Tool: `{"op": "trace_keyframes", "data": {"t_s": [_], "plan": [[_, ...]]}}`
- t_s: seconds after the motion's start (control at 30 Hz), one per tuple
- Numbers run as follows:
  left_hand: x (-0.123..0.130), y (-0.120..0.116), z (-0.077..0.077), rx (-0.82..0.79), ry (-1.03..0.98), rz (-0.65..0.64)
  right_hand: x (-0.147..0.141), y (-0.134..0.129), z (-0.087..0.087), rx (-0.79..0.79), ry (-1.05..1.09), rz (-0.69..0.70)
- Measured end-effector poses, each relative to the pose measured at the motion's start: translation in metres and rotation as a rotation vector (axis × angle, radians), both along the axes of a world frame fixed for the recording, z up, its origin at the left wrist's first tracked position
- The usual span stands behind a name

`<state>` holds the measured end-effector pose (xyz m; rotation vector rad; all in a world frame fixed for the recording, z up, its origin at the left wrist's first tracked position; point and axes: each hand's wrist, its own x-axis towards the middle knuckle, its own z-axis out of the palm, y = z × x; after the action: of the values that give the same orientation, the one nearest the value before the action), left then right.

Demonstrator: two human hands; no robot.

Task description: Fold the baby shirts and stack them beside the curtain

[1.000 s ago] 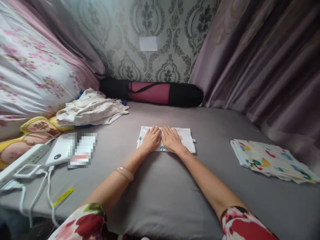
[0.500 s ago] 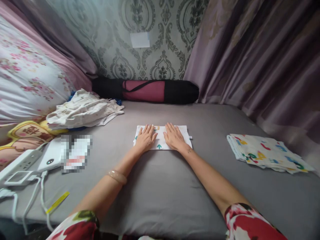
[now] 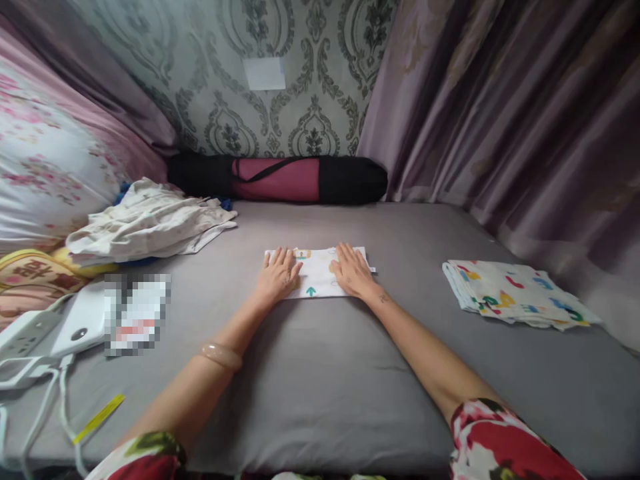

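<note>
A folded white cloth [image 3: 316, 272] with small coloured prints, one of them a green arrow, lies in the middle of the grey bed sheet [image 3: 320, 373]. Flat on its left end rests my left hand [image 3: 279, 273], fingers stretched out. My right hand [image 3: 353, 270] lies palm down on the right end, its fingers also extended. A small white tag sticks out at the cloth's right edge. Parts of the cloth under both palms are hidden. On the right lies a folded stack of cloth [image 3: 520, 293] with colourful prints, apart from my hands.
A crumpled pale garment [image 3: 150, 223] lies at the back left beside a floral pillow [image 3: 45, 173]. A black and maroon long bag [image 3: 277, 180] lies along the wall. At the left are a power strip [image 3: 30, 330], a white power bank [image 3: 85, 320], cables and a yellow strip [image 3: 99, 419].
My hands have spread slightly farther apart on the white cloth, baring more of its middle. The whole view has shifted a little.
</note>
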<state>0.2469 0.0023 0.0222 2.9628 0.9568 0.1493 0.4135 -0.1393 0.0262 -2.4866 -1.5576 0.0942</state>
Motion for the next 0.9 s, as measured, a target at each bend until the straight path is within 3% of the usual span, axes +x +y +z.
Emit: {"op": "trace_keyframes", "data": {"t_s": [0.2,0.43,0.63,0.77,0.9], "plan": [[-0.001,0.002,-0.008,0.019,0.031,0.016,0.006,-0.011,-0.006,-0.040,-0.019,-0.052],[-0.011,0.015,-0.007,0.080,0.016,-0.019,0.023,-0.021,-0.007,-0.040,-0.046,-0.063],[-0.018,0.017,-0.011,0.001,0.021,0.022,0.027,-0.029,-0.019,-0.015,-0.055,-0.062],[-0.014,0.025,-0.003,-0.012,0.027,-0.027,0.031,-0.025,-0.008,-0.020,-0.076,-0.039],[-0.001,0.054,0.015,-0.077,0.061,-0.026,0.050,-0.008,0.010,-0.005,-0.076,0.009]]}}
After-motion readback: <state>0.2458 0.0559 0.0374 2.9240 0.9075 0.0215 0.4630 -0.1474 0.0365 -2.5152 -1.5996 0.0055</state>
